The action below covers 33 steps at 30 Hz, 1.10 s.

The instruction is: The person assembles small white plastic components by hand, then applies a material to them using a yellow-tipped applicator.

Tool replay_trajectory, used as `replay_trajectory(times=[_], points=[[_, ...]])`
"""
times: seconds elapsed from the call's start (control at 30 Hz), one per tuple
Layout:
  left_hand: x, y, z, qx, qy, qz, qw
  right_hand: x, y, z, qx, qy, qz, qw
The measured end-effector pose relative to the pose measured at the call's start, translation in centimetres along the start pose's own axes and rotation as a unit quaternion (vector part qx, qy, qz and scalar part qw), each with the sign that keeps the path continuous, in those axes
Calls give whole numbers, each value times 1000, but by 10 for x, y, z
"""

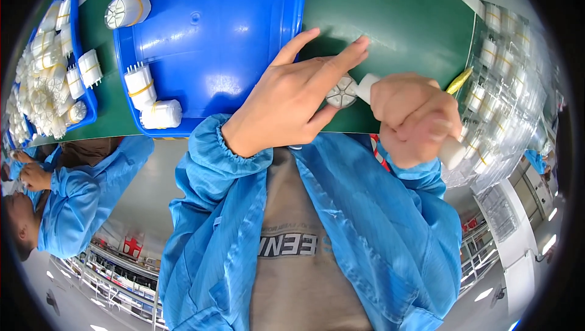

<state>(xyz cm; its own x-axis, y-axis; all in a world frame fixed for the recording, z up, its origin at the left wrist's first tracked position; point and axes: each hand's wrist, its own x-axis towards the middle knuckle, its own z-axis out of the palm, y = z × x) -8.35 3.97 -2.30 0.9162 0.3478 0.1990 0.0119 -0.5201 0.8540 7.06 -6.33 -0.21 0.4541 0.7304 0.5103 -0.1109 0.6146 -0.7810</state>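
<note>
Green-topped, the desk (396, 26) is reached over by two bare hands, both sleeved in a blue jacket (390, 233). By the left hand (286, 96), a short white bundle (341, 92) is held near the desk's front edge, just right of the blue tray (195, 51); its round, segmented end is turned upward. The left grip is closed about the bundle at the thumb side, while two fingers are stretched out beyond it. By the right hand (414, 115), a white cylindrical piece (365, 88) is gripped in a curled fist, its tip brought right up to the bundle; whether they touch cannot be told. Below the fist, a blurred white end (452, 152) is seen; whether it belongs to the same piece cannot be made out.

Along the tray's left side, banded white bundles (131, 12) are laid. At far left, a second blue bin (90, 104) is heaped with more. On the right, similar bundles are kept in clear plastic packaging (509, 93), beside which a yellow piece (459, 80) is placed. At lower left, a co-worker's blue sleeve (70, 221) is seen.
</note>
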Motion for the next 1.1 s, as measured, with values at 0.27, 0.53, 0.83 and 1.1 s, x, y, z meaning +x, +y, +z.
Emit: replay_trajectory(times=[0.27,0.53,0.83,1.1], points=[[-2,-1,-7,24,-25,6,999,-2,4,18,-103,-28,-7,994],[-17,26,-120,238,293,-149,914,13,-56,-26,-145,7,243,959],[-25,-36,-154,309,275,-285,864,0,-65,-24,-290,-186,275,898],[20,80,-63,167,101,-83,977,23,-212,-62,-709,271,204,618]])
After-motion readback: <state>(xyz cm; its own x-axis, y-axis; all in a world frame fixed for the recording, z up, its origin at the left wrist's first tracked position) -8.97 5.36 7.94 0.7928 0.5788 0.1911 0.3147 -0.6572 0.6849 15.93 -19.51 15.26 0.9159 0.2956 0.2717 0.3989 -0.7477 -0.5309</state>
